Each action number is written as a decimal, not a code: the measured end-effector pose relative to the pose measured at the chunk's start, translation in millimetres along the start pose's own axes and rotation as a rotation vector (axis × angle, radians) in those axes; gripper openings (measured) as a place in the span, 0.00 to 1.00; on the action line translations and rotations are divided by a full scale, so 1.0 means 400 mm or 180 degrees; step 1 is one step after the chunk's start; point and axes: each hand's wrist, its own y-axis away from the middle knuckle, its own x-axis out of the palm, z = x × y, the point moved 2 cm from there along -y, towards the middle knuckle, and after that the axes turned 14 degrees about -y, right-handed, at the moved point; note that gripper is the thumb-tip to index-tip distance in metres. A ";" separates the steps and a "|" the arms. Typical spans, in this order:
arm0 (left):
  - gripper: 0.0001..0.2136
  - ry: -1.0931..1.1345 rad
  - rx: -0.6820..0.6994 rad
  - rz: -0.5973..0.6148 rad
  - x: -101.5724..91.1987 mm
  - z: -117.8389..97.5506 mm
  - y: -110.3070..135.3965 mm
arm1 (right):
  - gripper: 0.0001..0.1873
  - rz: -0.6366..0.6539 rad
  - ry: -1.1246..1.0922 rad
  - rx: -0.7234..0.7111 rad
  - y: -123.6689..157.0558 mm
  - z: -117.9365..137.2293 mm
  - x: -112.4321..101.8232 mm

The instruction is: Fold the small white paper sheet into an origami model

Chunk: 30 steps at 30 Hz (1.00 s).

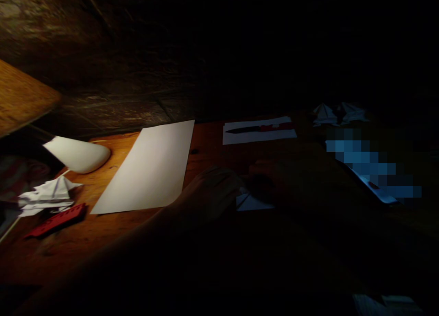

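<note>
In the dim middle of the table, a small piece of folded paper (255, 202) shows pale between my two hands. My left hand (217, 188) comes in from the lower left, its fingers bent down and closed at the paper's left edge. From the right, my right hand (270, 176) reaches over the paper's upper side with curled fingers, mostly lost in shadow. The fingertips of both hands are hard to make out. Just left of my left hand lies a large white sheet of paper (147, 169), flat on the wood.
Behind my hands a red-handled knife (259, 128) lies on white paper (233, 140). Folded paper figures (324, 115) stand at the back right; others (51, 195) sit left, near a red object with holes (58, 221) and a white lamp (80, 153). A bluish, pixelated screen (363, 163) glows right.
</note>
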 end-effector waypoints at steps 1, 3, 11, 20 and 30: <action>0.08 0.0005 0.0019 -0.0018 0.001 0.001 0.001 | 0.04 -0.0024 0.0024 0.0011 0.000 -0.001 0.002; 0.08 -0.0002 0.0098 -0.0080 0.003 0.002 0.003 | 0.04 -0.0023 0.0079 0.0032 0.001 0.002 0.007; 0.05 0.0398 0.0037 -0.0013 0.008 -0.003 -0.004 | 0.07 -0.0165 -0.0128 0.0605 0.007 0.028 0.023; 0.05 0.0554 -0.0604 -0.0137 0.016 -0.009 -0.017 | 0.12 -0.0273 -0.0346 0.0673 0.007 -0.009 0.047; 0.04 0.0188 -0.1211 -0.0051 0.031 0.006 -0.025 | 0.07 -0.0232 -0.0454 0.0724 0.001 0.006 0.032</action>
